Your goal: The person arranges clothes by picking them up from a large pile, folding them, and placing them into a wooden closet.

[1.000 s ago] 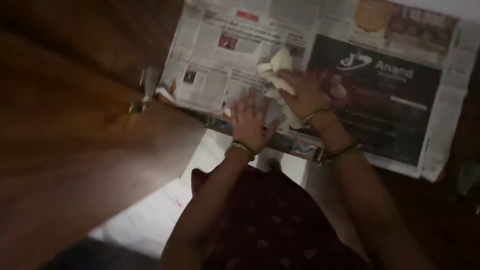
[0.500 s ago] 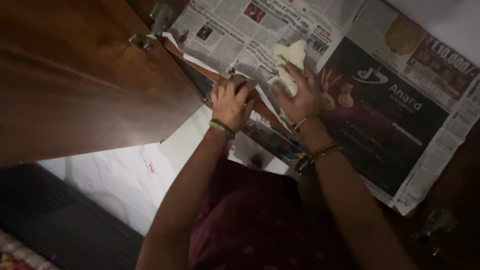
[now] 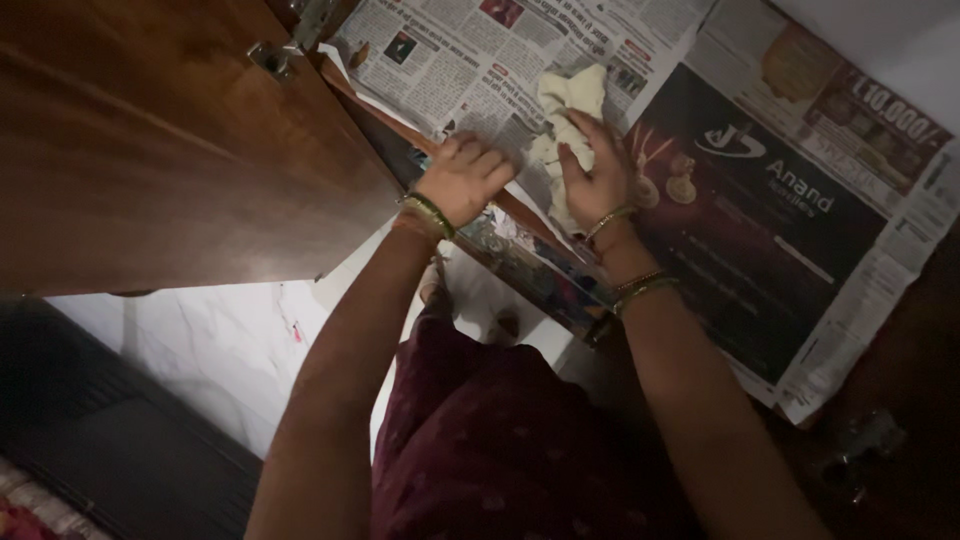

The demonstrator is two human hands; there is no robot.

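Dim, grainy view, deep shadow at edges, brighter newspaper point(image 3: 560, 50), soft focus

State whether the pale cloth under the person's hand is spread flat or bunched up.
Bunched up: the cloth shows crumpled folds under the right hand on the newspaper.

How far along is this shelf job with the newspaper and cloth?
Done: newspaper already covers the shelf. In hand: the right hand presses a pale cloth on it, while the left hand grips the shelf's front edge. Left: the paper's near edge looks loose and overhanging.
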